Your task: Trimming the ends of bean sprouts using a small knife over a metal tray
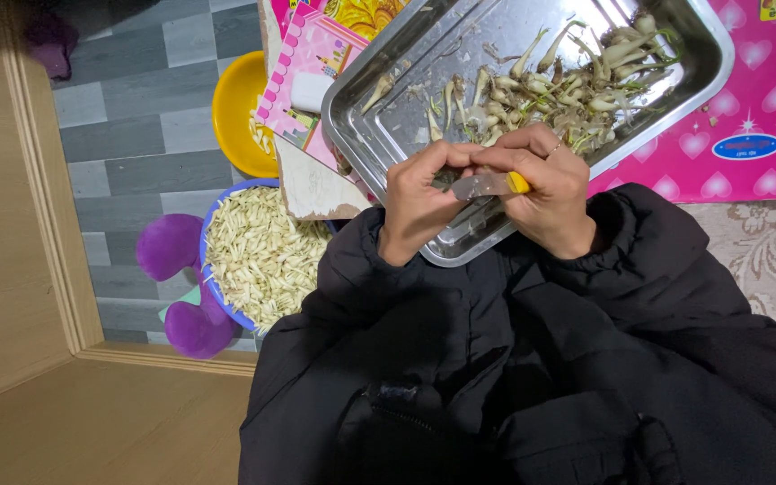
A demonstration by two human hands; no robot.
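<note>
My right hand (545, 189) grips a small knife (489, 185) with a yellow handle, blade pointing left. My left hand (419, 202) pinches a small bulb against the blade; the bulb is mostly hidden by my fingers. Both hands hover over the near edge of a steel tray (388, 108). In the tray lies a pile of small pale bulbs with roots and green stems (568, 85). My black jacket sleeves fill the lower frame.
A blue bowl (212, 235) full of peeled white pieces sits on the floor to the left. Behind it stands a yellow bowl (231, 99). A purple plush toy (172, 247) lies beside the blue bowl. A pink mat with hearts (747, 99) lies under the tray.
</note>
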